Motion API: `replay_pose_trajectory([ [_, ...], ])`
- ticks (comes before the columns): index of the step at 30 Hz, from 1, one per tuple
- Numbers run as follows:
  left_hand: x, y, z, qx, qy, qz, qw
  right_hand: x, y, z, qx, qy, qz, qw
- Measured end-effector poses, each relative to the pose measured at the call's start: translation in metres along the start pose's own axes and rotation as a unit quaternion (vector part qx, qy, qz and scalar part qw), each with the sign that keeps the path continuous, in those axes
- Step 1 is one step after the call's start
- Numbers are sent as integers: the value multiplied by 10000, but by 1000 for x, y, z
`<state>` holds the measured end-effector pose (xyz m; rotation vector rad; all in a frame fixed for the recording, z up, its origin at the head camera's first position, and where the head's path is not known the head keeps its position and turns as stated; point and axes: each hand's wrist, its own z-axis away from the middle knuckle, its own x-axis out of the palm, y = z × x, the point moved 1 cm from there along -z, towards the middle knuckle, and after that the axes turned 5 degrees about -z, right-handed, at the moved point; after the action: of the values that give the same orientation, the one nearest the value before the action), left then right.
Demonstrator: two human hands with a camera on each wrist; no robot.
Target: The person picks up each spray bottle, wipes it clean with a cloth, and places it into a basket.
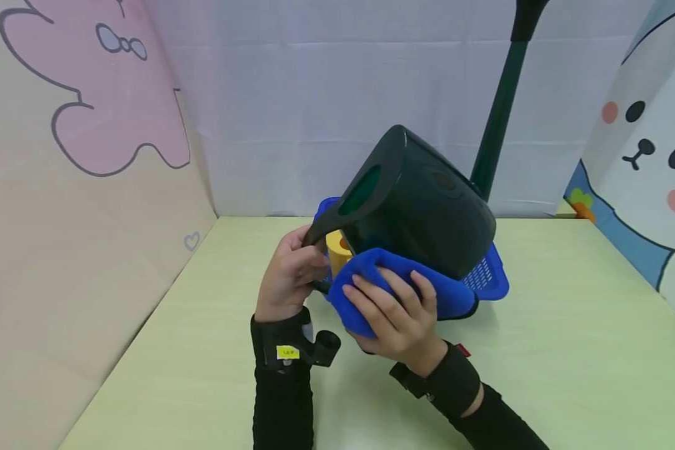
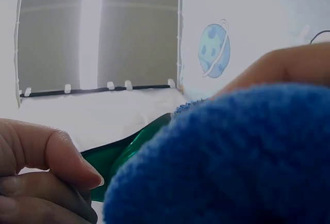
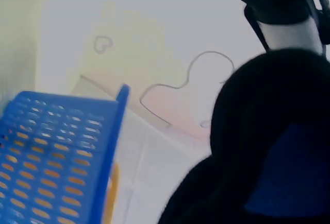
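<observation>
A dark green watering can is held tilted in the air, its long spout pointing up at the right. My left hand grips the can's handle. With its fingers bent over a blue cloth, my right hand holds it against the can's lower side. In the left wrist view, the cloth covers much of the can, leaving a green part beside the left fingers. The right thumb is hidden. Dark shapes fill the right side of the right wrist view.
A blue perforated basket stands on the pale green table behind the can. Inside it is a yellow object, partly hidden. A white curtain hangs behind, with cartoon-printed panels on both sides.
</observation>
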<state>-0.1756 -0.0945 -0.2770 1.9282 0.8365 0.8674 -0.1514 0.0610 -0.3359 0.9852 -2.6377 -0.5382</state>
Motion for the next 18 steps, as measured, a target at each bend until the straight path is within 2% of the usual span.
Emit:
replay_pose_trajectory([
  [3, 1, -1, 0, 45, -79, -16, 10000, -4, 6, -3, 244, 239, -125, 9993],
  [6, 1, -1, 0, 60, -162, -9, 9999, -11, 14, -9, 683, 491, -404, 9956],
  [10, -2, -1, 1, 52, -254, -29, 9997, -22, 27, -20, 1493, 798, -962, 9809],
  [12, -5, 1, 1, 42, -315, -84, 9995, -29, 36, -26, 1988, 919, -1382, 9659],
  [14, -8, 2, 3, -1, -385, -131, 9992, -36, 47, -29, 2460, 1005, -1852, 9461],
  [16, -11, 3, 4, -8, -509, -190, 9985, -44, 56, -31, 2985, 1081, -2258, 9210],
  [18, -13, 5, 5, -9, -643, -225, 9977, -50, 66, -29, 3528, 1197, -2673, 8887],
])
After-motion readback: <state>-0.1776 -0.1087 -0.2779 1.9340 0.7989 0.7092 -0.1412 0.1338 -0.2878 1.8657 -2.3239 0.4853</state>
